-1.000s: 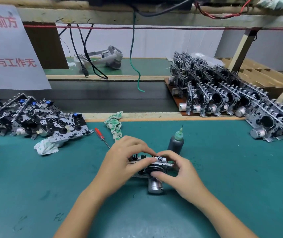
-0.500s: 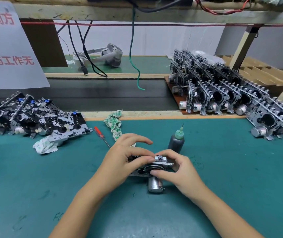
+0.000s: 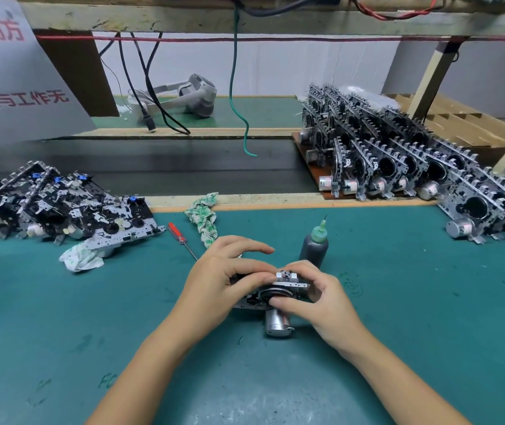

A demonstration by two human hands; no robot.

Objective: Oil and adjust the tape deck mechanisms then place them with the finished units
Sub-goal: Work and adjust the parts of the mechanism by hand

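Two hands on one tape deck mechanism, centre of the green mat, motor can toward the person. Far left of the grip: pile of mechanisms lying flat, likely the undone ones, with a crumpled cloth at its near edge. Closer in on the left: red-handled screwdriver, then a patterned rag, both clear of the hands. Left hand curls over the top left of the unit, fingertips pinching the upper edge; index finger is lifted, not touching. Right hand wraps the right end, thumb pressing on the dark flywheel area, fingers round the back, so both hands hold the unit. Looks like the adjust step; can't tell whether oil is already on. Just behind the right hand: dark oil bottle, upright, needle tip up, apparently uncapped, very near the knuckles. Risk 1: right hand backs off or lifts the unit and clips the bottle, it tips and spills on mat and parts. Risk 2: oily fingers on the flywheel, grip slips, or oil may get on drive parts that should stay dry. Risk 3: too much thumb force bends small levers. Far right: finished units standing on edge in rows, well apart from the grip; setting one in carelessly could domino the row.
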